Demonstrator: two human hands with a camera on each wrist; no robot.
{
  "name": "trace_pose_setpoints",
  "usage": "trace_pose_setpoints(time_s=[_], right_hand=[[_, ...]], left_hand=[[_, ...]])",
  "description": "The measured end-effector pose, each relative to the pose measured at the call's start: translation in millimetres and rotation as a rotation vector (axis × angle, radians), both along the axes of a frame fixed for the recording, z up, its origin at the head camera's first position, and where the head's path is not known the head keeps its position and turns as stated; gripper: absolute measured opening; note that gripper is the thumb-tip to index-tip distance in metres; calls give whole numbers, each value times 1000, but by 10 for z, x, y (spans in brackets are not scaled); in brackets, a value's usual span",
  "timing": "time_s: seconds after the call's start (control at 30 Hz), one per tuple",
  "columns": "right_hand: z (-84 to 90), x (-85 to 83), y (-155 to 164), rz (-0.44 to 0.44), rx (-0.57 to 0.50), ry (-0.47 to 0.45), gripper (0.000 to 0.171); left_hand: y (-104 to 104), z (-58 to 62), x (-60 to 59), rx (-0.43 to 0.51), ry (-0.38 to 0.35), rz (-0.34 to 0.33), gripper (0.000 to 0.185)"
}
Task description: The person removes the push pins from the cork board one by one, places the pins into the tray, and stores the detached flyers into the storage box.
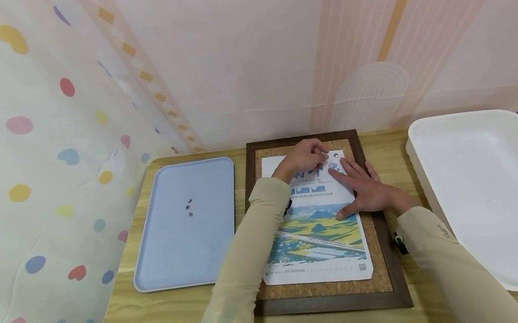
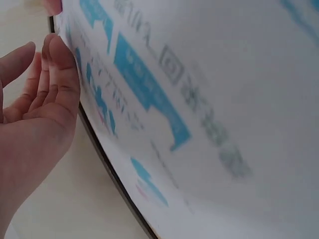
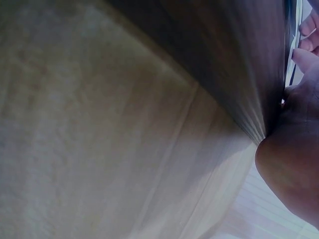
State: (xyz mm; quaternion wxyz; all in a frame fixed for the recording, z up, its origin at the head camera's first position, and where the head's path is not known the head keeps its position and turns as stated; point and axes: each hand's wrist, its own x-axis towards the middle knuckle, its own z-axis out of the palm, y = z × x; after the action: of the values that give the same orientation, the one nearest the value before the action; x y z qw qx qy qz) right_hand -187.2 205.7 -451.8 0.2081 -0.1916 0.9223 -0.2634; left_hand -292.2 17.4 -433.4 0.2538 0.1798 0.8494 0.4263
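A printed poster [image 1: 321,270] with a landscape picture lies on a cork board [image 1: 382,274] with a dark wooden frame [image 1: 333,304]. One small shiny tack [image 1: 336,155] sits at the poster's top right corner. My left hand [image 1: 304,157] is at the upper part of the sheet, its fingers bent against the paper; in the left wrist view the left hand [image 2: 45,99] shows its thumb apart from the fingers, with nothing seen between. Spread fingers of my right hand [image 1: 367,190] press the poster's right side. The poster's top middle is partly hidden.
On the left of the wooden table [image 1: 161,316] lies a pale blue tray [image 1: 184,257] with three small metallic pieces [image 1: 189,207] in it. A large white tub [image 1: 500,185] stands at the right. Patterned cloth [image 1: 248,53] hangs behind the table.
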Motion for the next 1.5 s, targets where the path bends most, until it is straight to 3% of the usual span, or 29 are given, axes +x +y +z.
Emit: trace_pose_setpoints(time_s=[0.3,0.63,0.9,1.23,1.5], right_hand=[[-22,27,-17,2,7,-7,117],[44,62,9,8,-3,-1,115],[81,86,35,4,-6,-3,114],[74,102,46,1,-3,1,115],[51,105,50,-4,-9,8,116]], left_hand=[[61,-42,-1,-70,48,-14,12],[138,-26,20,-135,95,-97,24],[213,-15,41,-133,93,-64,20],[320,-9,71,-251,151,-29,12],[367,-20,88,-291,178,-9,10]])
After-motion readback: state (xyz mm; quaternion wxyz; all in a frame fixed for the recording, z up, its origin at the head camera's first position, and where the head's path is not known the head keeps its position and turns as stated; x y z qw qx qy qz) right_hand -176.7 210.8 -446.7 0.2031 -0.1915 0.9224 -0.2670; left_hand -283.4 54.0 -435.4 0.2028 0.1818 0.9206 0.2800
